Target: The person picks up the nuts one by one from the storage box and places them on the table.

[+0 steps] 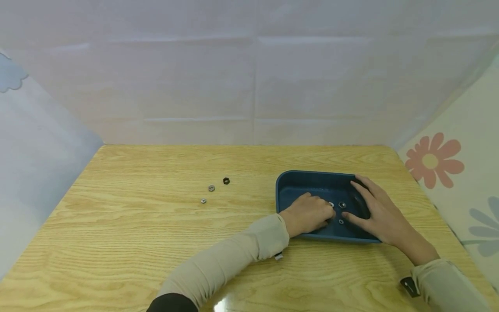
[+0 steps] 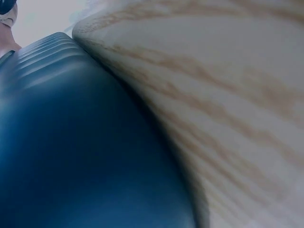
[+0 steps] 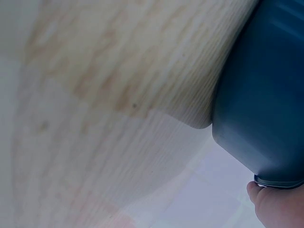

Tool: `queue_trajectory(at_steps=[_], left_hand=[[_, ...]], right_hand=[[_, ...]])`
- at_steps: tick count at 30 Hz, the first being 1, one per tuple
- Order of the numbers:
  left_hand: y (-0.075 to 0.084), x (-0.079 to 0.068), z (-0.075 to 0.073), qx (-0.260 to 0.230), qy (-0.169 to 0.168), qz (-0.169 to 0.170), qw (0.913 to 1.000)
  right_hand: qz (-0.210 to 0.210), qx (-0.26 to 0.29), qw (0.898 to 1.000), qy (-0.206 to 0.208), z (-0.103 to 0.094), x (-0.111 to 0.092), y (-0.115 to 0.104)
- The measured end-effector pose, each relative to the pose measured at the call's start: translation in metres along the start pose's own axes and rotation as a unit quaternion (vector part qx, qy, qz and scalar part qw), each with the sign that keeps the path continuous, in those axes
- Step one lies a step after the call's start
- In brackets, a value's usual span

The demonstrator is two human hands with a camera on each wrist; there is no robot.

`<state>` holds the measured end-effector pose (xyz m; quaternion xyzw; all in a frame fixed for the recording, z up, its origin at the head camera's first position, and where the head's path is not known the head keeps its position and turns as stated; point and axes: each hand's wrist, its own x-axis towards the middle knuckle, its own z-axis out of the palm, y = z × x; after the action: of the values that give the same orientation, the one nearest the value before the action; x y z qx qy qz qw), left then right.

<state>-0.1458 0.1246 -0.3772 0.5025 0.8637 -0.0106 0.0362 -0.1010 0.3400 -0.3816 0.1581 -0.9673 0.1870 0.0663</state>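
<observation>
My left hand (image 1: 309, 213) reaches over the near left side of a dark blue tray (image 1: 319, 178), knuckles up and fingers bent down inside. Its fingertips are hidden, so whether they hold something cannot be seen. Beside its knuckles lie a metal nut (image 1: 342, 205) and a partly covered small metal piece (image 1: 332, 204). A smaller nut (image 1: 341, 222) sits nearer the front. Over the tray's right end, my right hand (image 1: 380, 216) is spread, its thumb pointing in toward the small nut. In the right wrist view, part of that hand (image 3: 280, 206) touches the tray's rim.
Left of the tray, a dark hex nut (image 1: 226, 181), a silver nut (image 1: 212, 188) and a smaller nut (image 1: 203, 201) lie on the wooden table (image 1: 136, 225). A pale sheet (image 1: 195, 78) hangs behind the table, and a flower-printed cloth (image 1: 468, 130) borders the right.
</observation>
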Motion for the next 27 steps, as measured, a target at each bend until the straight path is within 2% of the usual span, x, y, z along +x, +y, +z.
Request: queue_trajectory(at_steps=[18, 27], left_hand=[[-0.0009, -0.0023, 0.0004, 0.050, 0.035, 0.032, 0.9976], [-0.0008, -0.0026, 0.0015, 0.057, 0.037, 0.015, 0.9976]], right_hand=[[-0.002, 0.005, 1.000, 0.005, -0.0009, 0.0001, -0.0021], [-0.001, 0.005, 1.000, 0.004, -0.0001, -0.0003, -0.0019]])
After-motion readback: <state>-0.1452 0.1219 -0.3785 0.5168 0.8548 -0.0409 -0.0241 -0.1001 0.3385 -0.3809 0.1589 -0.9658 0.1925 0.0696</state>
